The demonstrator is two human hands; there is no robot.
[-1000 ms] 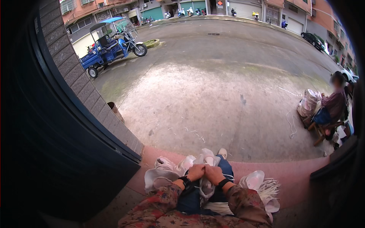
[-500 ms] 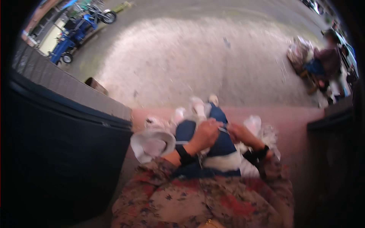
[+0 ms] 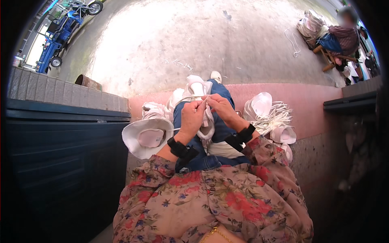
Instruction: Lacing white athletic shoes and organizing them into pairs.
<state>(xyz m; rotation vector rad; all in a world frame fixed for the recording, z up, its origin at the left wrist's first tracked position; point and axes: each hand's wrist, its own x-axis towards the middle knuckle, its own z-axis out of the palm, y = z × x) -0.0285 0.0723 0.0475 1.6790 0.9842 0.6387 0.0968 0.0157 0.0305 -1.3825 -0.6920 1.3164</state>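
My left hand [image 3: 192,117] and my right hand [image 3: 221,107] meet above my lap, both pinching a thin white lace [image 3: 206,100] between their fingertips. Below them, between my knees, lies a white fabric piece [image 3: 207,127] shaped like a shoe upper; my hands partly cover it. A white lace also stretches left from my left wrist. By my left knee sits a wide, white, cup-shaped fabric piece [image 3: 135,139] with a pale pink inside. To my right is a bundle of white laces [image 3: 275,117] beside another white, pink-lined piece [image 3: 261,104].
Dark blue panels [image 3: 69,141] flank me on the left, below a grey ledge. A rusty bucket [image 3: 87,82] stands beyond. At the far right a person [image 3: 342,38] sits by a pile of white pieces [image 3: 312,26]. A blue three-wheeler [image 3: 54,38] is parked far left.
The view has tilted and become sharper, so everything sits higher in it. My hands are still together, with fingertips pinched on the lace.
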